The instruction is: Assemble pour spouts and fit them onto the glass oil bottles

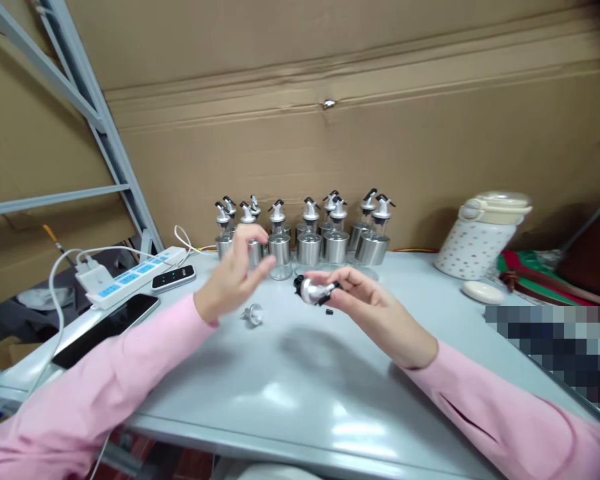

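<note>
My right hand (367, 303) is closed on a silver pourer cap with black parts (314, 291), held just above the grey table (300, 393). My left hand (235, 277) hovers to its left with the fingers loosely curled and apart, holding nothing. A small clear and silver ring part (253, 315) lies on the table just below the left hand. A tiny black piece (329, 311) lies under the right hand's fingers. Behind both hands stands a row of several glass and steel dispenser bottles (307, 243) with pourer tops.
A white power strip (130, 275) with a plugged charger, a small black device (174, 277) and a black phone (107, 327) lie at the left. A white dotted thermos jug (480, 237) and a white oval object (481, 291) sit at the right. Cardboard lines the back wall.
</note>
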A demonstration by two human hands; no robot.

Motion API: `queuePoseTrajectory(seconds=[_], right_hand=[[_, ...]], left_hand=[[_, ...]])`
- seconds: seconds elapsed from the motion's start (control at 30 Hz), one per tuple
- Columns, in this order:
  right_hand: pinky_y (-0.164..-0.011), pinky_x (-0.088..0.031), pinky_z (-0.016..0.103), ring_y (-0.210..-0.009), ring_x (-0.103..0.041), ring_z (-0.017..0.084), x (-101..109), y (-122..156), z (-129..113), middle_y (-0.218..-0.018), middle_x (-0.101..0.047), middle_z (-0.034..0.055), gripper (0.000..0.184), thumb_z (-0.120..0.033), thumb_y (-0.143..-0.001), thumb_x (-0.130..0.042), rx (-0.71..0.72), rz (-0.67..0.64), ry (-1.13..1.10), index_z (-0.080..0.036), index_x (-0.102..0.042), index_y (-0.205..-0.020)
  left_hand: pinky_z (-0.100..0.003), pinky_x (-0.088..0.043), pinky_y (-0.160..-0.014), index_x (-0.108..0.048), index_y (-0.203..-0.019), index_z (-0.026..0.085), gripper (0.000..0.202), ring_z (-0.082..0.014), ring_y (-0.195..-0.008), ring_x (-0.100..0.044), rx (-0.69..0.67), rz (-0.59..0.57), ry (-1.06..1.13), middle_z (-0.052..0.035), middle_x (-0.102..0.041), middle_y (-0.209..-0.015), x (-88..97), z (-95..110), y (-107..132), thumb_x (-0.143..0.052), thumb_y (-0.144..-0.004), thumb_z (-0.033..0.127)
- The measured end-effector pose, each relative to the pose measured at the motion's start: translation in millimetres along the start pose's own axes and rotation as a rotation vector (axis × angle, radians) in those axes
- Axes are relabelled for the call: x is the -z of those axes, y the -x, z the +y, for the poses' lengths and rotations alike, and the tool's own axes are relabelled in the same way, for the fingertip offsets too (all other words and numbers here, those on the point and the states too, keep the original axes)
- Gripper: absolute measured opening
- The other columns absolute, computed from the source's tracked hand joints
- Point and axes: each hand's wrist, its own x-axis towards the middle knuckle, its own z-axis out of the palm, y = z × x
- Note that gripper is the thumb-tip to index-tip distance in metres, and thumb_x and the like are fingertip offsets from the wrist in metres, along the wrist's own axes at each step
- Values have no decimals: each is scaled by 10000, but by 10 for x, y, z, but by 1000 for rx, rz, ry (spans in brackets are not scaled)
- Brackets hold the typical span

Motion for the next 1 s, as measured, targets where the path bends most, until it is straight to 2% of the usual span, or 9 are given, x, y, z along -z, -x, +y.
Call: queuePoseTrajectory(seconds=[0.1,0.17,0.3,0.37,0.4,0.53,0.67,0.87,1.0], right_hand=[[-864,-446,399,-992,-549,174,12,-25,-35,-1144,-591,57,171,-348,-773,-612,-15,127,-217,-213,-517,-818],[-834,-469,370,-966,-553,166,26,-40,-48,-1112,-603,60,185,-337,-753,-634,-34,207,-295,-201,-516,-798],[-651,-485,250,-848,-583,154,67,-67,-47,-983,-644,78,253,-369,-720,-653,-93,346,-313,-179,-534,-837],[-524,-436,208,-776,-593,153,79,-75,-40,-902,-656,71,312,-395,-710,-652,-84,374,-299,-185,-518,-897],[-481,-403,196,-745,-595,153,80,-76,-39,-867,-656,60,338,-406,-709,-649,-71,375,-288,-196,-500,-928],[-425,-320,178,-662,-591,144,62,-61,-59,-770,-627,8,381,-413,-717,-641,-38,316,-230,-241,-443,-993],[-383,-247,172,-523,-537,111,40,-42,-97,-667,-581,-17,305,-418,-745,-603,1,312,-163,-228,-445,-923],[-412,-298,189,-538,-552,115,48,-33,-95,-685,-576,-17,293,-440,-786,-551,93,318,-97,-234,-439,-962],[-447,-345,204,-583,-557,113,57,-36,-83,-739,-569,-12,341,-444,-777,-562,96,359,-88,-233,-459,-1024]], left_hand=[[-352,-408,-855,-382,-999,171,205,-159,-921,-491,106,57,-118,-70,-486,-982,118,-378,-586,-427,-804,127],[-325,-409,-869,-421,-1029,143,273,-144,-933,-513,150,-29,-151,-79,-530,-994,138,-621,-969,-371,-777,49],[-265,-412,-869,-458,-1161,158,530,-136,-1031,-528,257,-594,-318,-56,-575,-1121,43,-910,-1478,-362,-677,-36],[-236,-399,-880,-450,-1214,173,563,-135,-1050,-532,271,-773,-436,-45,-576,-1166,-47,-967,-1572,-403,-685,-13],[-224,-397,-876,-459,-1220,173,559,-135,-1042,-540,273,-806,-466,-44,-581,-1170,-94,-988,-1587,-414,-691,-1],[-206,-406,-838,-528,-1181,177,478,-151,-983,-575,281,-833,-521,-46,-616,-1126,-236,-1081,-1546,-478,-716,76],[-229,-415,-812,-591,-1112,199,382,-192,-981,-577,292,-816,-567,-54,-629,-1098,-308,-1167,-1502,-549,-732,205],[-197,-411,-796,-622,-1036,127,302,-170,-948,-584,274,-782,-573,-77,-659,-1013,-368,-1153,-1503,-535,-746,133],[-261,-403,-848,-583,-1065,62,302,-198,-973,-550,273,-663,-602,-135,-626,-1054,-252,-1111,-1602,-468,-834,218]])
